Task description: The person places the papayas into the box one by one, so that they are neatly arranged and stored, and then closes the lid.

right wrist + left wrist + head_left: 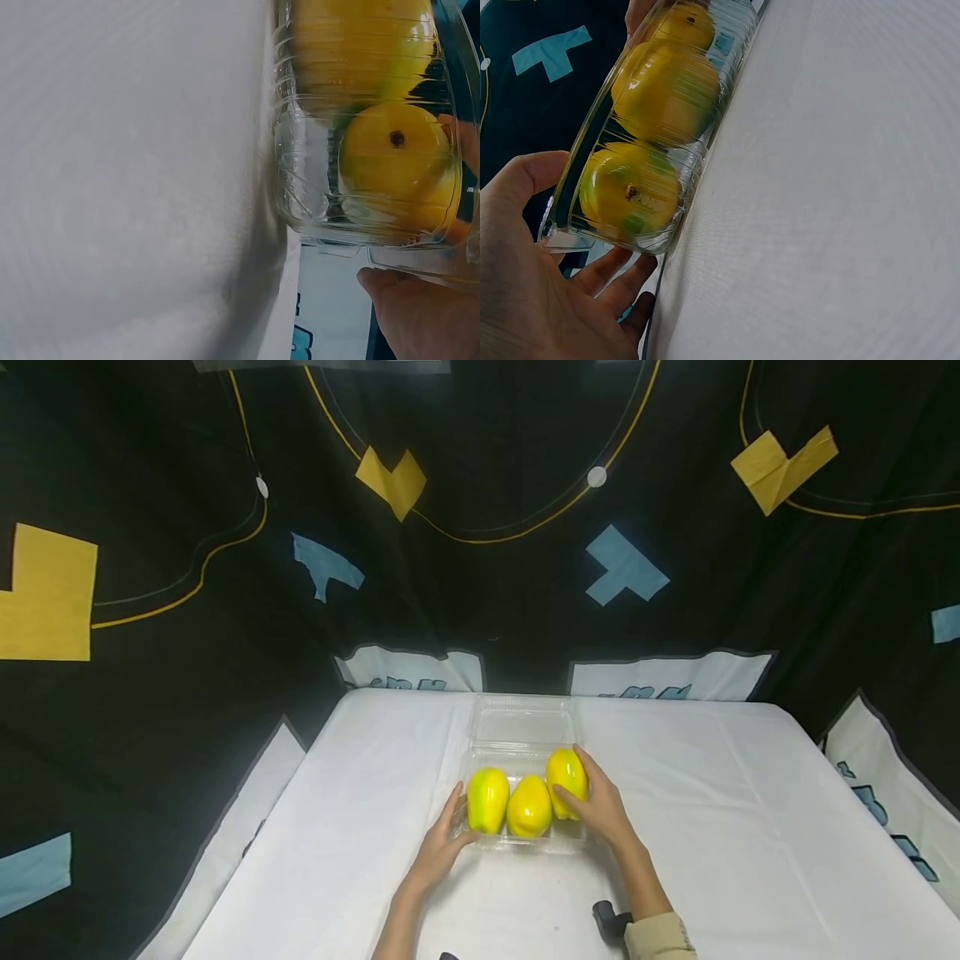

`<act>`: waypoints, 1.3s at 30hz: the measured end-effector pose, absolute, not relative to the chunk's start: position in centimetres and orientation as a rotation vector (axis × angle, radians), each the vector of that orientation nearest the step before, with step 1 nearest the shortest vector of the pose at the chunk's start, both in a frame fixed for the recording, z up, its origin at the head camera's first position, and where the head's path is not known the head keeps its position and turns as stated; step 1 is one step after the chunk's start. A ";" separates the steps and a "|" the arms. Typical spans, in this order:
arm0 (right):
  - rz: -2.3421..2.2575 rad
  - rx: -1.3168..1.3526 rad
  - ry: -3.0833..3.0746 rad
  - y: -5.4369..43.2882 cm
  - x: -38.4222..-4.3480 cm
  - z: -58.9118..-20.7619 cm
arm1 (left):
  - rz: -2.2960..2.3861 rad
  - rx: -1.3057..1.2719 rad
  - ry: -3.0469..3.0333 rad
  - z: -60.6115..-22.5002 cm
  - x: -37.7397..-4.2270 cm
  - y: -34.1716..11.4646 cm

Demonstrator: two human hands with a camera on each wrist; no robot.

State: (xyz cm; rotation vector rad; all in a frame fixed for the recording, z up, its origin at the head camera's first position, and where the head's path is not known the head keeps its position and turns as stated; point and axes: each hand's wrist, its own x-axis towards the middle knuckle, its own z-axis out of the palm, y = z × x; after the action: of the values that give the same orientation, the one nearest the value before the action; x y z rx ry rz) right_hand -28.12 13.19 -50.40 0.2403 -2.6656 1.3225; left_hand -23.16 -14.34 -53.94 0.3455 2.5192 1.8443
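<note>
Fruit (528, 807) looks mostly seated, lid (525, 724) open, left fingers (604, 270) gripping the container (517, 762) corner, right fingers (592, 768) grasping the rightmost piece (566, 779).

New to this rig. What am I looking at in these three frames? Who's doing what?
No robot here: just a person's bare hands. The wide picture comes from a camera worn on the head, looking forward and down. The other two come from a camera on each wrist, showing the work close up.

On the white-covered table sits a clear plastic container, its lid open on the far side. Three yellow, mango-like fruits show there: the left fruit, the middle fruit and the right fruit.

The left hand touches the container's left end. The right hand grips the right fruit; whether that fruit rests on the container's floor is hard to tell.
</note>
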 end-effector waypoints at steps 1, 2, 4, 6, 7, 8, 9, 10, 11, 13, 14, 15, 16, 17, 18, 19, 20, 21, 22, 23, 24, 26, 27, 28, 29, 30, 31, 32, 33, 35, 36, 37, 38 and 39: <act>1.317 0.244 -2.665 13.2 -28.2 -50.3 | 1.846 0.346 2.520 -53.9 -23.2 -14.3; 1.312 0.247 -2.664 13.3 -28.2 -50.3 | 1.848 0.347 2.520 -53.8 -23.2 -14.3; 1.305 0.248 -2.660 13.3 -28.3 -50.2 | 1.851 0.359 2.518 -53.7 -23.4 -14.3; 1.303 0.245 -2.657 13.3 -28.3 -50.1 | 1.853 0.351 2.515 -53.6 -23.4 -14.2; 1.305 0.245 -2.655 13.3 -28.3 -50.1 | 1.853 0.346 2.515 -53.6 -23.4 -14.2; 1.309 0.245 -2.654 13.3 -28.3 -50.1 | 1.854 0.343 2.513 -53.6 -23.4 -14.2; 1.313 0.246 -2.654 13.2 -28.3 -50.1 | 1.853 0.343 2.514 -53.6 -23.3 -14.2; 1.312 0.251 -2.655 13.2 -28.3 -50.2 | 1.851 0.336 2.514 -53.6 -23.3 -14.2; 1.309 0.251 -2.657 13.2 -28.3 -50.3 | 1.846 0.333 2.518 -53.7 -23.3 -14.2; 1.305 0.248 -2.661 13.1 -28.2 -50.4 | 1.836 0.328 2.523 -53.8 -23.2 -14.3; 1.298 0.247 -2.663 13.1 -28.2 -50.5 | 1.828 0.329 2.526 -53.8 -23.3 -14.3; 1.292 0.251 -2.660 13.1 -28.1 -50.5 | 1.825 0.330 2.527 -53.9 -23.3 -14.3; 1.289 0.249 -2.656 13.2 -28.1 -50.5 | 1.823 0.328 2.526 -54.0 -23.3 -14.2; 1.289 0.247 -2.654 13.2 -28.1 -50.6 | 1.826 0.329 2.525 -54.0 -23.3 -14.2; 1.291 0.248 -2.651 13.2 -28.1 -50.6 | 1.832 0.329 2.520 -54.0 -23.3 -14.2; 1.293 0.255 -2.649 13.2 -28.1 -50.6 | 1.839 0.330 2.517 -54.1 -23.3 -14.2; 1.295 0.257 -2.651 13.2 -28.1 -50.6 | 1.843 0.332 2.514 -54.1 -23.3 -14.2; 1.298 0.259 -2.654 13.2 -28.1 -50.5 | 1.844 0.332 2.513 -54.1 -23.3 -14.2; 1.302 0.257 -2.661 13.3 -28.1 -50.5 | 1.840 0.333 2.513 -54.1 -23.3 -14.2; 1.299 0.263 -2.671 13.3 -28.1 -50.5 | 1.837 0.333 2.515 -54.1 -23.3 -14.2; 1.301 0.266 -2.680 13.3 -28.1 -50.5 | 1.837 0.331 2.513 -54.1 -23.3 -14.3; 1.297 0.277 -2.698 13.4 -28.2 -50.4 | 1.834 0.324 2.511 -53.9 -23.2 -14.3; 1.300 0.287 -2.704 13.4 -28.3 -50.4 | 1.833 0.321 2.510 -53.8 -23.1 -14.4; 1.300 0.297 -2.710 13.5 -28.3 -50.4 | 1.836 0.322 2.507 -53.8 -23.1 -14.4; 1.296 0.308 -2.717 13.5 -28.4 -50.3 | 1.840 0.319 2.502 -53.7 -23.1 -14.5; 1.299 0.316 -2.723 13.5 -28.5 -50.3 | 1.841 0.317 2.497 -53.6 -23.0 -14.6; 1.297 0.330 -2.728 13.6 -28.5 -50.2 | 1.843 0.318 2.492 -53.5 -23.0 -14.6; 1.299 0.336 -2.736 13.6 -28.6 -50.1 | 1.846 0.316 2.484 -53.5 -23.1 -14.7; 1.301 0.340 -2.744 13.7 -28.6 -50.1 | 1.848 0.318 2.474 -53.4 -23.1 -14.8; 1.292 0.333 -2.769 13.8 -28.6 -49.9 | 1.851 0.317 2.450 -53.2 -23.1 -14.9; 1.294 0.324 -2.776 13.9 -28.6 -49.7 | 1.849 0.310 2.442 -53.0 -23.2 -15.0; 1.299 0.309 -2.783 14.1 -28.6 -49.6 | 1.846 0.301 2.432 -52.8 -23.3 -15.1; 1.307 0.289 -2.788 14.2 -28.6 -49.4 | 1.834 0.288 2.423 -52.5 -23.4 -15.2; 1.316 0.275 -2.788 14.4 -28.6 -49.3 | 1.821 0.273 2.412 -52.3 -23.5 -15.3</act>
State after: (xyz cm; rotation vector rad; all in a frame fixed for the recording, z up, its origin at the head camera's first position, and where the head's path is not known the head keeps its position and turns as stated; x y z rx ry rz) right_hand -28.62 14.36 -49.26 0.2750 -2.7875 1.3156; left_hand -23.50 -15.26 -52.32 0.2728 2.4125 1.8206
